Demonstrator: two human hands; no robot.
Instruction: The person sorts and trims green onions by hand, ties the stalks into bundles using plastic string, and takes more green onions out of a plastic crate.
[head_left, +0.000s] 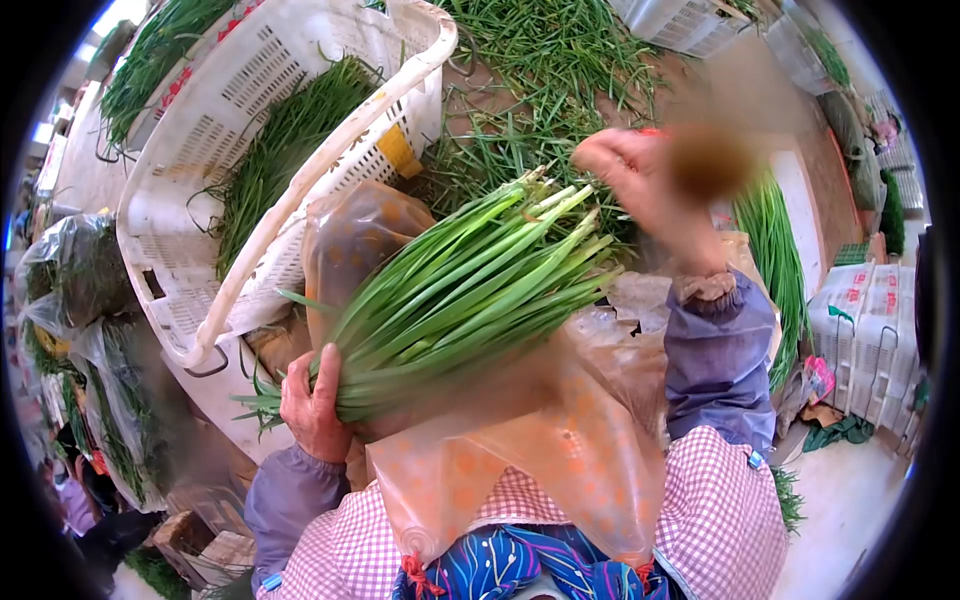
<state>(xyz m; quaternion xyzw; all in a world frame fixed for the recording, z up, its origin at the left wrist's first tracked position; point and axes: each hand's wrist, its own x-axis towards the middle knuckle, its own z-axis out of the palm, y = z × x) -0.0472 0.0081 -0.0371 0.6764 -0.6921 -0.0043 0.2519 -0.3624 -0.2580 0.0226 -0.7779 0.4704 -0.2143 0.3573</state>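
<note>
A large bunch of garlic chives point(470, 270) lies slantwise across my lap, pale cut ends toward the upper right. My left hand point(315, 400) grips its leafy end, thumb on top. Beyond the pale ends, my right hand point(645, 180) is raised with the fingers bent together. A bit of red shows by its knuckles, and a brown blur covers part of the hand, so whatever is in the fingers is hidden. Under the bunch, a clear orange-patterned plastic apron point(520, 450) covers my lap.
A white plastic basket point(180, 200) holding more chives stands at the upper left. Loose green trimmings point(560, 50) cover the surface ahead. Another bundle of chives point(775, 260) lies to the right, near stacked white crates point(865, 320). Bagged greens point(85, 270) sit at the left.
</note>
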